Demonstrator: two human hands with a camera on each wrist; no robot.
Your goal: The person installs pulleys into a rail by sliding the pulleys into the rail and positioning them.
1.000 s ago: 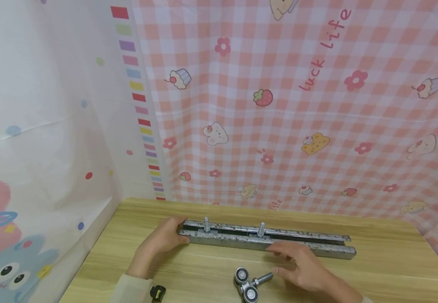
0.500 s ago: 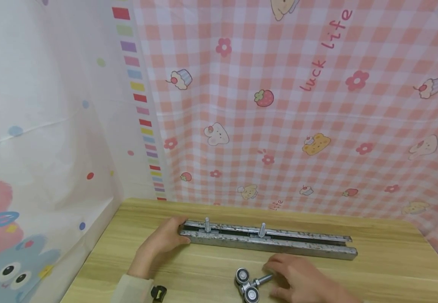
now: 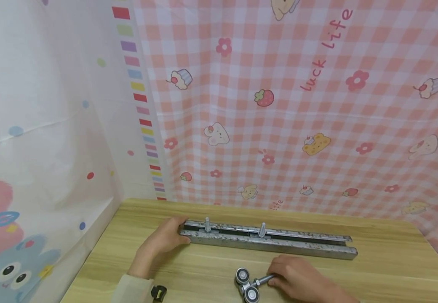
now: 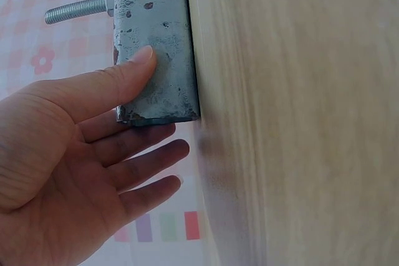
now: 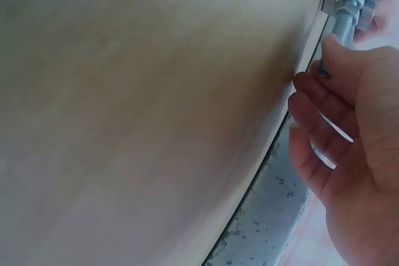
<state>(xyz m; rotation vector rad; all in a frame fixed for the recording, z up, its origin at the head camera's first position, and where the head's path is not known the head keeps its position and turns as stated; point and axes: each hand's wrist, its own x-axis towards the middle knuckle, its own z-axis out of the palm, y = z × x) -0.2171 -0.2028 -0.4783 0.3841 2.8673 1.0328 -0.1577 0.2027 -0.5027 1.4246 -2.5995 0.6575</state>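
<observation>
A worn steel channel rail [image 3: 302,247] lies lengthwise on the table, slot up. Two bolts [image 3: 262,229] stand up out of its slot. My left hand [image 3: 164,236] holds the rail's left end; in the left wrist view the thumb [image 4: 118,82] presses the scuffed side and the other fingers reach behind. Before the rail sits a loose trolley roller [image 3: 243,275] with dark-rimmed wheels and a threaded bolt. My right hand [image 3: 295,277] pinches that bolt's free end. In the right wrist view the bolt [image 5: 344,26] and its nuts show above my thumb.
A small black object with a yellowish patch [image 3: 158,293] lies by my left sleeve [image 3: 132,289]. Along the back of the wooden table [image 3: 385,269] hangs a pink checked curtain [image 3: 279,126], and a white printed one [image 3: 52,126] hangs on the left.
My right hand has left the rail's front side, come down toward the roller and taken its bolt between thumb and fingers. The left hand stays at the rail's end.
</observation>
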